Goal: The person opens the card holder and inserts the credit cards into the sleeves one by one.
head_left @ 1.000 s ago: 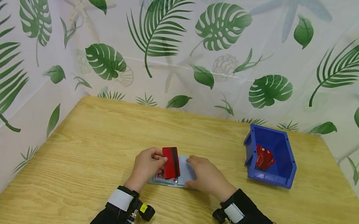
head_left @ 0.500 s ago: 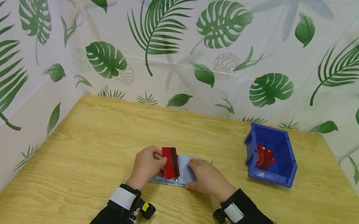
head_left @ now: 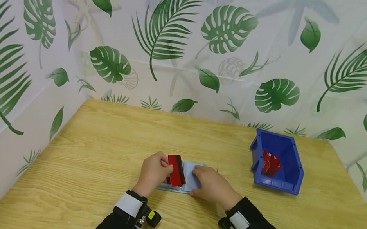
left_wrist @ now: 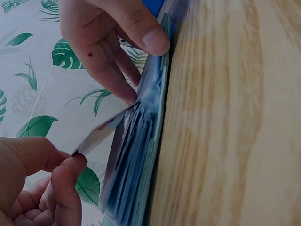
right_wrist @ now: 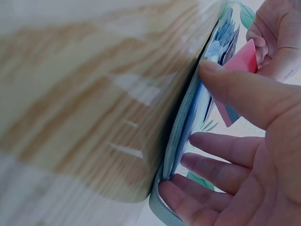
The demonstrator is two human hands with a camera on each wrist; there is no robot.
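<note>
My left hand [head_left: 154,172] pinches a red card [head_left: 176,170] with a dark stripe, its thumb on the card's left edge. The card is tilted over the left side of an open pale-blue card holder [head_left: 189,176] lying on the table. In the left wrist view, the card's far edge meets the holder's clear sleeves [left_wrist: 134,155], which stand fanned. My right hand [head_left: 214,186] holds the holder's right side, thumb at the near edge and fingertips on the pale inner page. A strap [right_wrist: 162,209] shows by its little finger in the right wrist view.
A blue plastic bin [head_left: 276,184] stands at the back right with several red cards [head_left: 270,164] inside. The wooden table [head_left: 93,148] meets a leaf-print cloth [head_left: 173,89] behind and at the sides.
My left hand has lowered the red card slightly toward the holder. My right hand has settled a little further onto the right page. The head view has shifted slightly.
</note>
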